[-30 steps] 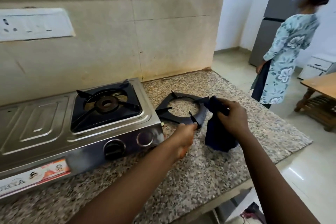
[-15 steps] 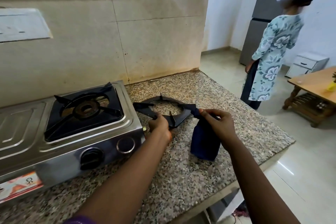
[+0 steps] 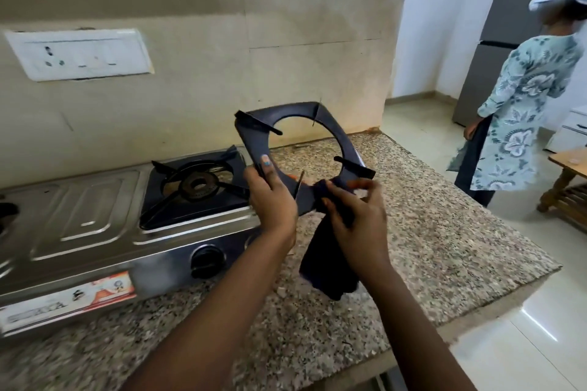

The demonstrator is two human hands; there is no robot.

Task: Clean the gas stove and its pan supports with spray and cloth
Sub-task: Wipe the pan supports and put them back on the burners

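Now my left hand (image 3: 270, 197) grips the black square metal pan support (image 3: 254, 146), tilted up.
At its 5 o'clock corner, right hand (image 3: 355, 216) fingers pinch the dark navy cloth (image 3: 327, 267).

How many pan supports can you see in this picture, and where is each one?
2. One pan support is lifted above the counter, gripped by the left hand, with the right hand holding a dark cloth against it. The other sits on the stove's burner. More may lie out of frame.

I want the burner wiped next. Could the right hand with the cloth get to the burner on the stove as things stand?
Probably yes. The burner lies open with only its own pan support around it. But the lifted pan support, held by the left hand, hangs between it and the right hand gripping the cloth.
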